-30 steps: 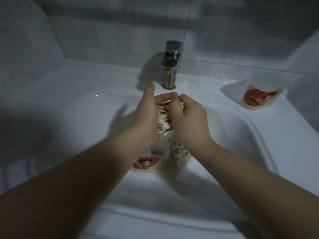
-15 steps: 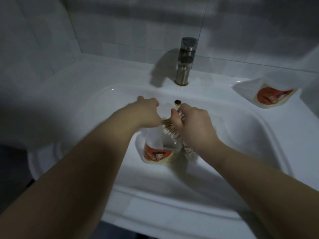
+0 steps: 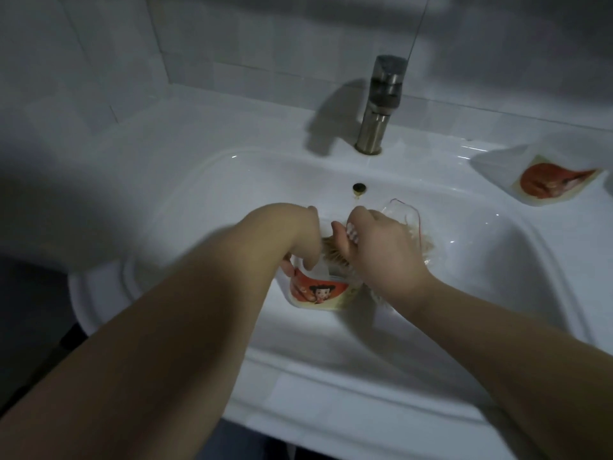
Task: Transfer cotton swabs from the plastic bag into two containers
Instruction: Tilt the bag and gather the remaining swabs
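In the sink basin stands a clear container with a red cartoon label. My left hand reaches down over its left rim, fingers curled on the edge. My right hand grips a bundle of wooden-stemmed cotton swabs and holds it slanted over the container's mouth. The clear plastic bag lies in the basin just behind and under my right hand, with more swabs inside. A second container with the same red label rests tipped on the sink ledge at the right.
A metal faucet rises at the back of the white sink, with the overflow hole below it. Tiled walls close in behind and at the left.
Both hands have dropped lower into the basin. The swab bundle now sits at the container's mouth, and my left hand has gone from the bundle to the container's rim. The bag shows behind my right hand.
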Motion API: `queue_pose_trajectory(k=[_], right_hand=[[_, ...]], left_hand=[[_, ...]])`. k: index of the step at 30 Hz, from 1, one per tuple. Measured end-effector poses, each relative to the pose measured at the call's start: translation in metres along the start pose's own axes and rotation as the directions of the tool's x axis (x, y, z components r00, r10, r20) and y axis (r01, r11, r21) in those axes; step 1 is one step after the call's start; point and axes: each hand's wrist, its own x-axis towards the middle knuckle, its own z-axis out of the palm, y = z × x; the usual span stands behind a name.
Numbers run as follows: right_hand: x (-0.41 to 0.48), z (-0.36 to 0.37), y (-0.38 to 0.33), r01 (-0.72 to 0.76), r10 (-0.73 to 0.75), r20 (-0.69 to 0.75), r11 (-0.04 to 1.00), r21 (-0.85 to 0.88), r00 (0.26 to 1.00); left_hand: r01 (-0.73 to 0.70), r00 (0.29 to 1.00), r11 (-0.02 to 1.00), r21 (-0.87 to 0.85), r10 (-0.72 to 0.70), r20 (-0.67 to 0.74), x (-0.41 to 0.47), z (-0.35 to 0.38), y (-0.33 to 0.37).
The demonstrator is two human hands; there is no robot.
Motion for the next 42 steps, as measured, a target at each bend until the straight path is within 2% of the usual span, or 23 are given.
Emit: queue_pose_trajectory(k=[6,13,20,25,35,38,40,42], right_hand=[[0.0,-0.002,0.007,0.053,-0.05,0.095,0.998,-0.035,0.994],[0.002,0.002,0.009,-0.01,0.051,0.266,0.988,-0.152,0.962],[0.004,0.007,0.008,-0.111,0.179,0.346,0.972,-0.209,0.921],[0.004,0.015,0.009,-0.105,0.208,0.398,0.958,-0.266,0.893],[-0.005,-0.002,-0.002,-0.016,0.118,0.448,0.974,-0.226,0.886],[-0.012,-0.016,-0.012,0.139,-0.091,0.43,0.987,-0.083,0.898],[-0.015,-0.021,-0.017,0.135,-0.07,0.589,0.989,-0.067,0.805],[-0.016,-0.022,-0.014,0.023,0.025,0.759,0.998,-0.052,0.651]], left_hand=[[0.031,0.999,0.997,0.077,-0.033,0.021,0.0,0.005,-0.003],[0.018,1.0,0.997,0.071,-0.018,-0.007,0.004,0.007,-0.002],[0.023,1.0,0.998,0.054,-0.023,-0.009,0.005,0.008,-0.002],[0.007,1.0,0.999,0.04,-0.006,-0.022,0.006,0.009,-0.001],[0.005,1.0,0.998,0.059,-0.005,-0.005,0.001,0.011,0.001],[0.011,1.0,0.999,0.05,-0.011,-0.002,-0.002,0.009,0.002],[0.019,1.0,0.998,0.053,-0.019,-0.002,-0.002,0.007,0.002],[0.039,0.999,0.998,0.043,-0.039,-0.001,-0.004,0.004,0.003]])
